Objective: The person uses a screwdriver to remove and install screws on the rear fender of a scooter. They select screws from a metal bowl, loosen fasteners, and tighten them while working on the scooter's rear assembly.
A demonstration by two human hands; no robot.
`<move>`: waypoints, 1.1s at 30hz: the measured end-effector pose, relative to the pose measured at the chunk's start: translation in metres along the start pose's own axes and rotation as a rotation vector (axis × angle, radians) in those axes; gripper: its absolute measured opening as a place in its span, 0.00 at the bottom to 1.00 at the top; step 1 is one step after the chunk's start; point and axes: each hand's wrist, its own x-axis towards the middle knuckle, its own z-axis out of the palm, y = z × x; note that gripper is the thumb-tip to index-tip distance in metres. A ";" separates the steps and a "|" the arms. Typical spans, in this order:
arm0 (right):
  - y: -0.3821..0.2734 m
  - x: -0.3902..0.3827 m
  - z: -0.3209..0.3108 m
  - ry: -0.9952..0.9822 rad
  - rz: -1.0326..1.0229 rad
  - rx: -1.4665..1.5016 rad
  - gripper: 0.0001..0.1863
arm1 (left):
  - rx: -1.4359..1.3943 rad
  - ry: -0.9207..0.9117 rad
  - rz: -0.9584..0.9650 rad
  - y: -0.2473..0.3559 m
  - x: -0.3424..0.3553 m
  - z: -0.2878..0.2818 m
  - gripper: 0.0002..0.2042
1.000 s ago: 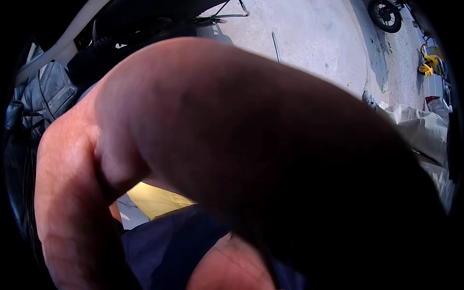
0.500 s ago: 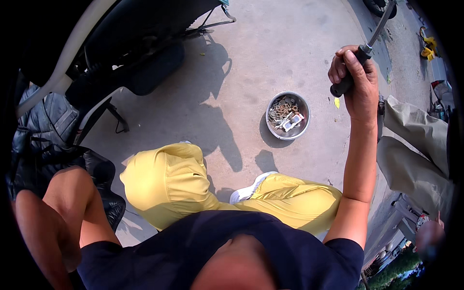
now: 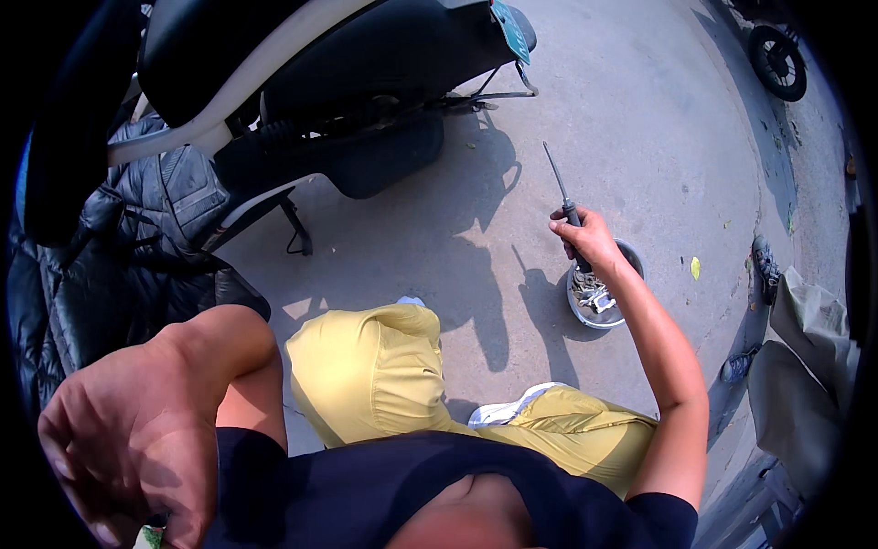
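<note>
My right hand (image 3: pixel 590 240) is closed round the black handle of a screwdriver (image 3: pixel 556 176), its long metal shaft pointing up and away to the left. It is above the far part of a round metal bowl (image 3: pixel 625 322) on the ground and partly covers it. Inside the bowl lie small metal parts (image 3: pixel 585 291) and a white piece (image 3: pixel 599 301). Close to the camera at the lower left, my left hand (image 3: pixel 137 421) shows its palm, with the fingers loosely bent and apart. A small green-and-white patch shows by its fingertips; I cannot make out what it is.
A dark two-wheeler (image 3: pixel 366 82) with a pale curved frame stands at the left, over a black quilted cover (image 3: pixel 174 197). My knees in yellow trousers (image 3: pixel 366 375) are below. Another person's grey trouser leg (image 3: pixel 796 393) and shoe (image 3: pixel 766 261) are at the right, a wheel (image 3: pixel 777 62) beyond.
My right hand has swung from the upper right to the bowl, still gripping the screwdriver. My left hand has come into sight at the lower left. The whole view has shifted left.
</note>
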 end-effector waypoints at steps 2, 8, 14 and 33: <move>0.001 0.018 0.024 0.016 -0.043 -0.004 0.14 | 0.134 -0.123 -0.676 -0.020 -0.099 -0.009 0.17; -0.051 0.092 0.144 0.091 -0.247 0.464 0.19 | 0.835 -0.966 -1.111 0.000 -0.304 -0.039 0.15; -0.080 0.121 0.169 0.173 -0.263 0.630 0.14 | 0.817 -1.152 -1.141 -0.012 -0.328 -0.025 0.21; 0.013 0.094 0.170 0.089 -0.034 0.577 0.12 | 0.769 -1.464 -1.428 -0.063 -0.352 -0.002 0.15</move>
